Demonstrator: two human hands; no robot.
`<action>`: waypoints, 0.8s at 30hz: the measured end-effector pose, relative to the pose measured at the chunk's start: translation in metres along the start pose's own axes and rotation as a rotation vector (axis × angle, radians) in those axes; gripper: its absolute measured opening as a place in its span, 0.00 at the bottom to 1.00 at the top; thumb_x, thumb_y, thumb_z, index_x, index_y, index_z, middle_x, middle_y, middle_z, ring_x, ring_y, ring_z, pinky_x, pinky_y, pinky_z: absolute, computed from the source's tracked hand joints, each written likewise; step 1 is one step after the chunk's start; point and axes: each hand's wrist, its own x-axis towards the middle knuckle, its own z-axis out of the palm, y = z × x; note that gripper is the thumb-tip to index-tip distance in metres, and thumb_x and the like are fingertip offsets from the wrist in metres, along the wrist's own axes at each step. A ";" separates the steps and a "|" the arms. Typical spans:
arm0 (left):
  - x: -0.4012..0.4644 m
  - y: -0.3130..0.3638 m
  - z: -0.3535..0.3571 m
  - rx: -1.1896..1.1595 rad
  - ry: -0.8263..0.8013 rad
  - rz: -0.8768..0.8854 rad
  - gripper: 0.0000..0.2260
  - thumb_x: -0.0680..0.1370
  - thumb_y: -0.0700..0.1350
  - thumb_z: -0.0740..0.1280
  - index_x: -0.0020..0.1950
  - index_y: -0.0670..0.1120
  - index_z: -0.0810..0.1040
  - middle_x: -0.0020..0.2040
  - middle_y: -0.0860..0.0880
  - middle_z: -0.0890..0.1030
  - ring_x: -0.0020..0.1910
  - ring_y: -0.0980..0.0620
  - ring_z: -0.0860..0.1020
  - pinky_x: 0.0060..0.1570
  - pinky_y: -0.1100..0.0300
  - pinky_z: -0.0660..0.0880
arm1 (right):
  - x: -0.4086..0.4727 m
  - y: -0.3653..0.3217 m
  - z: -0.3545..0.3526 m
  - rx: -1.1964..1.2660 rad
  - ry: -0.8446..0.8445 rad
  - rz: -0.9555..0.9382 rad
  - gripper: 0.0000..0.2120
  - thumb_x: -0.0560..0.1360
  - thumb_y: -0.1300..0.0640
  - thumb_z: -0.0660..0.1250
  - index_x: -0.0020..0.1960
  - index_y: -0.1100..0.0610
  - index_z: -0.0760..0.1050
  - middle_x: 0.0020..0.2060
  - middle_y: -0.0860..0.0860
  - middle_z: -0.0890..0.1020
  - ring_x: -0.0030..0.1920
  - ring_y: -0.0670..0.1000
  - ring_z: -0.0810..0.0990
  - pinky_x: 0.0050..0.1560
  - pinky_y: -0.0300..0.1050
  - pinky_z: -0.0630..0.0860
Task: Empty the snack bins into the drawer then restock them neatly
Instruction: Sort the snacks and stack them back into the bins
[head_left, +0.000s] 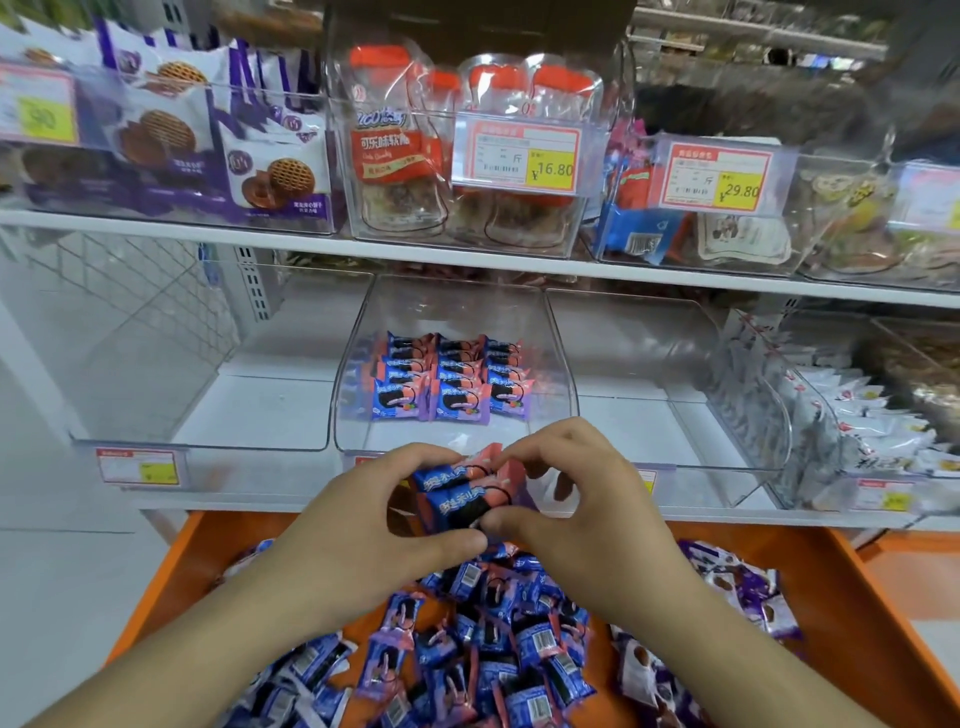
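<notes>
My left hand (363, 512) and my right hand (576, 499) together grip a small stack of blue-and-pink cookie packets (457, 496), just in front of the middle clear bin (348, 364). Inside that bin, neat rows of the same packets (452, 379) lie toward its back. Below my hands the orange drawer (171, 571) holds a loose heap of blue-and-pink packets (483, 639), with several purple-and-white packets (737, 587) at its right side.
Clear bins with nothing visible in them stand left (156, 364) and right (675, 374) of the middle bin. A bin of white packets (841, 415) sits far right. The upper shelf carries biscuit packs (171, 140), orange-capped pouches (395, 145) and price tags (524, 156).
</notes>
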 end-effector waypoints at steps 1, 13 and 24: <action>0.002 -0.002 0.001 0.004 0.016 0.011 0.28 0.67 0.67 0.78 0.64 0.69 0.74 0.55 0.68 0.81 0.54 0.63 0.81 0.57 0.61 0.78 | 0.000 0.000 0.002 0.010 -0.002 0.002 0.15 0.70 0.49 0.82 0.52 0.38 0.81 0.53 0.37 0.75 0.56 0.41 0.75 0.52 0.29 0.69; 0.092 0.010 -0.016 0.271 0.179 0.191 0.24 0.70 0.58 0.80 0.63 0.64 0.75 0.54 0.66 0.81 0.46 0.67 0.81 0.45 0.69 0.77 | 0.066 0.048 -0.039 -0.313 0.062 -0.035 0.29 0.80 0.47 0.72 0.78 0.45 0.67 0.72 0.39 0.69 0.73 0.42 0.66 0.74 0.39 0.64; 0.214 -0.025 0.039 0.595 0.082 0.243 0.29 0.69 0.62 0.79 0.68 0.60 0.75 0.54 0.56 0.75 0.59 0.50 0.74 0.61 0.55 0.71 | 0.089 0.090 -0.033 -0.319 0.035 0.036 0.27 0.82 0.48 0.69 0.78 0.43 0.64 0.72 0.38 0.68 0.73 0.42 0.63 0.66 0.30 0.57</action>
